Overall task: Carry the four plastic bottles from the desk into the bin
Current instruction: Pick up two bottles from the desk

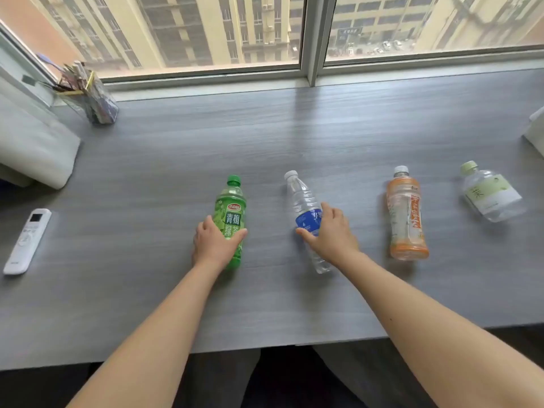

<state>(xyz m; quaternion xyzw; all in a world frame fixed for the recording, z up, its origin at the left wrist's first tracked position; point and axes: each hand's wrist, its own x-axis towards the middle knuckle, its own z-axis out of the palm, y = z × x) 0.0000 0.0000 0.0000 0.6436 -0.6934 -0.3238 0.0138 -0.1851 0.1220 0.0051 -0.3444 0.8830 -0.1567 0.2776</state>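
Several plastic bottles stand in a row on the grey desk. My left hand wraps around the lower part of the green tea bottle, thumb on its right side. My right hand curls round the clear water bottle at its blue label; that bottle leans to the left. Further right stand an orange-labelled bottle and a short clear bottle with a pale green cap, both untouched. No bin is in view.
A white remote lies at the desk's left. A clear pen holder stands at the back left by the window. A white object sits at the left edge and another at the right edge.
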